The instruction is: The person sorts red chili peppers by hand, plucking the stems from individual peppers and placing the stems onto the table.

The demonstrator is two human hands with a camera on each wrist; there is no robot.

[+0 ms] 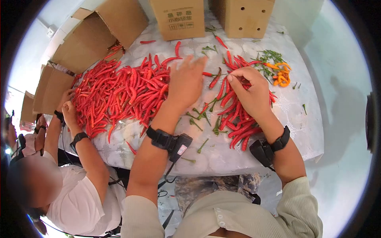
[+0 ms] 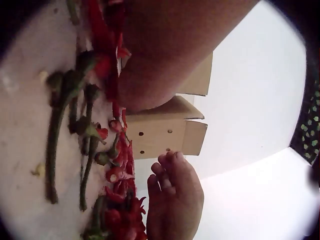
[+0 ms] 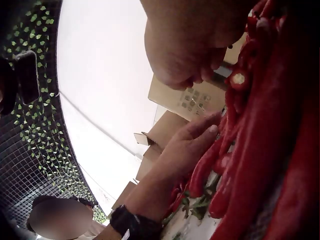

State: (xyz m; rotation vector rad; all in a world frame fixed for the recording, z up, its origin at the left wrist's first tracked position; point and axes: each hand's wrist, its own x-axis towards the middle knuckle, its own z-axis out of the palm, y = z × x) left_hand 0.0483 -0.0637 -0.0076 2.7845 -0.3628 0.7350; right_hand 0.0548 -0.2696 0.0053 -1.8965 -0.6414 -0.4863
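My left hand (image 1: 186,81) is blurred at the right edge of a broad heap of red chili peppers (image 1: 119,89). A red chili pepper (image 1: 208,74) juts from its right side, stem toward my right hand (image 1: 252,89). That hand pinches the green stem between thumb and fingertips, over a smaller pile of red chilies (image 1: 240,115). In the left wrist view, my right hand (image 2: 175,195) appears with bent fingers, while the left fingers are hidden. The right wrist view shows my left hand (image 3: 187,145) behind nearby chilies.
Loose green stems (image 1: 194,119) lie between the piles; more green stems (image 1: 272,56) and orange peppers (image 1: 282,74) lie to the right. Cardboard boxes (image 1: 178,20) stand along the back, and an opened box (image 1: 85,39) at left. Another person (image 1: 85,190) works at the heap's left side.
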